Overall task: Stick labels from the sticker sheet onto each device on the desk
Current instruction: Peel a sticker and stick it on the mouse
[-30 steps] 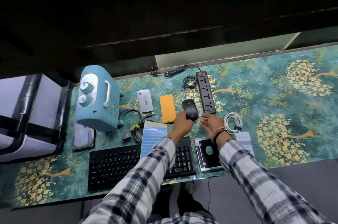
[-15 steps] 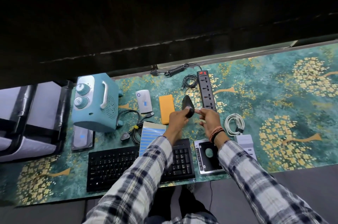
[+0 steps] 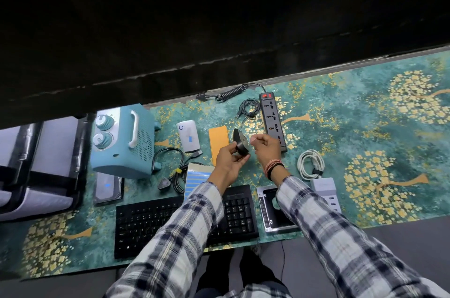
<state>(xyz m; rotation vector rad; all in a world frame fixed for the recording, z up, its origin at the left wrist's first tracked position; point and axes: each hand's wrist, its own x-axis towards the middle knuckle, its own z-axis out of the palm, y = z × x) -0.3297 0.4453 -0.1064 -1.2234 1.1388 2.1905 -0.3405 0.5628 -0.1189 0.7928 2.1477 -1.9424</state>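
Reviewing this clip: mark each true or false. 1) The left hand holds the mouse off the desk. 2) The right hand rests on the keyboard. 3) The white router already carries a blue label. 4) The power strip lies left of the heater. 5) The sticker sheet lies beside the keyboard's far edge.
1) True: the left hand holds the mouse up.
2) False: the right hand is raised beside the mouse, above the keyboard.
3) True: the router shows one.
4) False: the power strip lies right of the heater.
5) True: the sticker sheet is there.
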